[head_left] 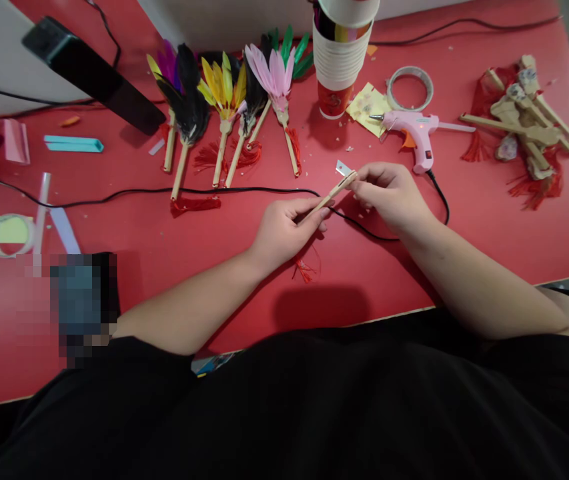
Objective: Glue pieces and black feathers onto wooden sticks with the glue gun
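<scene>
My left hand is closed around the lower part of a slim wooden handle, which slants up to the right. Red tassel threads hang below that hand. With thumb and fingers pinched, my right hand grips the handle's upper end, where a dark slit shows. A small silver blade with a hole in it appears just beyond this end; whether it touches the wood I cannot tell. To the right of my right hand lies a pink glue gun with a clear glue stick in its back.
Feather fans with wooden handles and red tassels lie at the back. Stacked paper cups stand beside a tape roll. Bare wooden handles are piled right. A black cord crosses the red table; a black upright object leans left.
</scene>
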### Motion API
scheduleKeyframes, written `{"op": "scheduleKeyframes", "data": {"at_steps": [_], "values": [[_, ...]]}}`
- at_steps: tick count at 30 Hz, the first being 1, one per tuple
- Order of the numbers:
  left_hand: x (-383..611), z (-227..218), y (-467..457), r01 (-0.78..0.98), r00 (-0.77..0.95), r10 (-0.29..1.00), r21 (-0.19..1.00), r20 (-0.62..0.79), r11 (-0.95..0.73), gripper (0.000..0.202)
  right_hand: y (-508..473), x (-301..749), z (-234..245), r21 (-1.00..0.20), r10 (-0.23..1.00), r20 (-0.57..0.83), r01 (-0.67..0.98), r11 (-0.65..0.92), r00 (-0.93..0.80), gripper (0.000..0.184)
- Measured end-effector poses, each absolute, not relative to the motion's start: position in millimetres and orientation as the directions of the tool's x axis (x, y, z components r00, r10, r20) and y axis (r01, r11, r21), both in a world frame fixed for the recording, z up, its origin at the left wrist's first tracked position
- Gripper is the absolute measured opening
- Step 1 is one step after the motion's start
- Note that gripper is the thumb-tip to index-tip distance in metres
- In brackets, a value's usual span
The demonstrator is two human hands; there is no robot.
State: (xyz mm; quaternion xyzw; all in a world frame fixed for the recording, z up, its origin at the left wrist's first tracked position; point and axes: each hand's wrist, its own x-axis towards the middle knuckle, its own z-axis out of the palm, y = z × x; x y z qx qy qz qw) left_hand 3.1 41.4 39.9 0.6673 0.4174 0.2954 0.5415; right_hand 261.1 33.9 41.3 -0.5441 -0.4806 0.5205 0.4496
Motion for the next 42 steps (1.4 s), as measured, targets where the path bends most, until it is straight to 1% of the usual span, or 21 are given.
{"op": "scheduleKeyframes", "data": {"at_steps": [7, 10, 13, 17, 19, 21, 22, 24, 27, 29, 32, 34, 39, 42], "values": [[4, 42, 37, 0.263, 0.460, 0.886, 0.962, -0.058, -0.073, 0.044, 34, 258, 42, -0.988, 0.989, -0.144, 0.054, -0.145, 0.031, 0.040], [4, 40, 37, 0.251, 0.458, 0.887, 0.965, -0.050, -0.075, 0.043, 33, 257, 42, -0.984, 0.985, -0.172, 0.042, -0.173, 0.023, 0.037], [4, 38, 37, 0.240, 0.460, 0.887, 0.968, -0.043, -0.077, 0.046, 34, 256, 40, -0.983, 0.983, -0.180, 0.025, -0.181, 0.018, 0.032], [4, 37, 37, 0.179, 0.465, 0.884, 0.983, -0.041, -0.048, 0.055, 39, 265, 41, -0.992, 0.989, -0.124, 0.000, -0.124, 0.084, 0.030], [5, 38, 37, 0.159, 0.470, 0.881, 0.987, -0.055, -0.023, 0.057, 42, 271, 44, -0.997, 0.990, -0.078, -0.036, -0.075, 0.120, 0.033], [5, 38, 37, 0.163, 0.481, 0.874, 0.987, -0.071, -0.009, 0.057, 44, 277, 47, -0.999, 0.993, -0.025, -0.034, -0.021, 0.116, 0.039], [5, 39, 37, 0.170, 0.488, 0.870, 0.985, -0.077, -0.008, 0.057, 44, 280, 47, -1.000, 0.994, 0.013, -0.001, 0.013, 0.107, 0.042], [4, 40, 37, 0.195, 0.495, 0.865, 0.981, -0.083, -0.018, 0.054, 45, 283, 46, -0.988, 0.991, 0.102, 0.121, 0.091, 0.087, 0.047], [3, 42, 36, 0.254, 0.494, 0.865, 0.966, -0.090, -0.044, 0.049, 48, 288, 39, -0.937, 0.974, 0.211, 0.300, 0.178, 0.082, 0.052], [3, 44, 36, 0.293, 0.497, 0.861, 0.955, -0.106, -0.052, 0.047, 49, 291, 37, -0.904, 0.962, 0.255, 0.378, 0.201, 0.097, 0.048], [4, 46, 36, 0.326, 0.505, 0.853, 0.944, -0.128, -0.051, 0.044, 46, 292, 39, -0.840, 0.946, 0.312, 0.489, 0.234, 0.085, 0.037], [4, 46, 36, 0.343, 0.504, 0.853, 0.938, -0.140, -0.049, 0.044, 41, 290, 44, -0.785, 0.940, 0.341, 0.558, 0.269, 0.027, 0.032], [3, 46, 37, 0.372, 0.511, 0.842, 0.928, -0.172, -0.036, 0.046, 32, 283, 54, -0.629, 0.912, 0.359, 0.669, 0.395, -0.201, 0.025], [3, 48, 39, 0.374, 0.540, 0.819, 0.927, -0.194, -0.027, 0.045, 33, 285, 56, -0.519, 0.869, 0.405, 0.710, 0.475, -0.285, 0.025]]}}
